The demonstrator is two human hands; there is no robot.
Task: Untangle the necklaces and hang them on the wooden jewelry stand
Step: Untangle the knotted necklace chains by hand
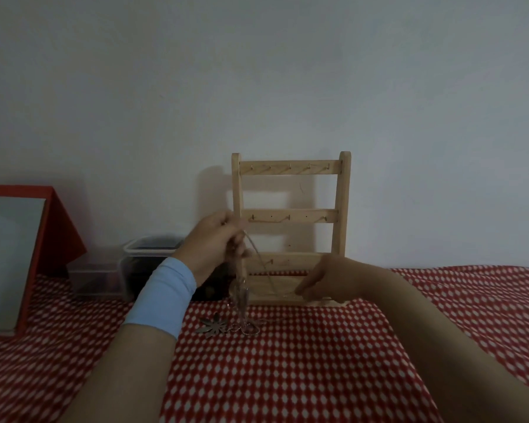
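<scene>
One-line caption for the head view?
Left hand holds tangled necklaces up, right hand pinches one chain, before the wooden stand.

You faced a plain pale wall [287, 71] in dim light; a red-and-white patterned cloth [287, 377] lay below it, and a red-framed mirror [9, 254] stood at your left.

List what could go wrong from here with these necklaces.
1. The right hand pulls one chain taut away from the left hand. That may tighten the tangle hanging from the left hand.
2. The flower pendant lies on the cloth, so lifting could drag and snag it.
3. The right hand works close to the stand, and a tug might knock it.
</scene>
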